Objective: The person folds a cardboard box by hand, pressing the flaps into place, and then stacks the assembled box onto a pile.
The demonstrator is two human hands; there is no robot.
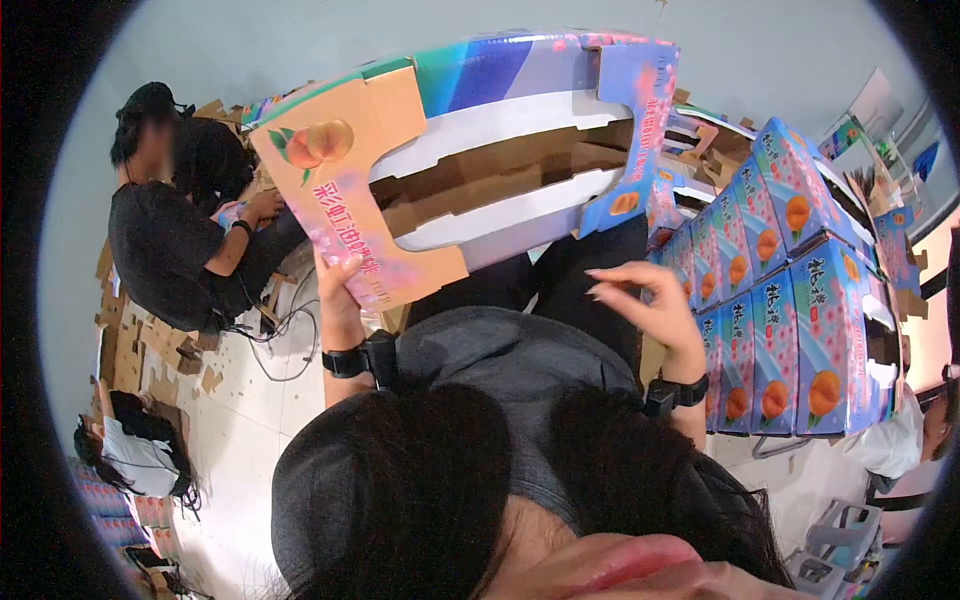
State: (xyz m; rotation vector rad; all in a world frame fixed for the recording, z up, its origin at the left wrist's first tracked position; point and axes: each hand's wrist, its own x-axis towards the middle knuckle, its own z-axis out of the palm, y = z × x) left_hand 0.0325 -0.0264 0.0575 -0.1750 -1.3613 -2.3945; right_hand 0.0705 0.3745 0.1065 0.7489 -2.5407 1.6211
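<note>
A printed cardboard fruit box (360,215) is held up in front of me, tilted, its wide cut-out opening facing me. Its left end is orange with peach pictures, the right end blue and purple. My left hand (343,285) grips the lower left corner of the orange end, thumb on the near face. Below the box's right end, my right hand (645,300) is raised and apart from the box. Its fingers are bent, with a gap between thumb and fingertips, and nothing shows in them. Dark bands sit on both my wrists.
Stacked blue fruit boxes (780,340) rise close on my right. To the left a person in dark clothes (170,240) sits bent over, beside cardboard scraps (165,350) and a black cable (290,345) on the floor. Another person in a white top (140,455) is at lower left.
</note>
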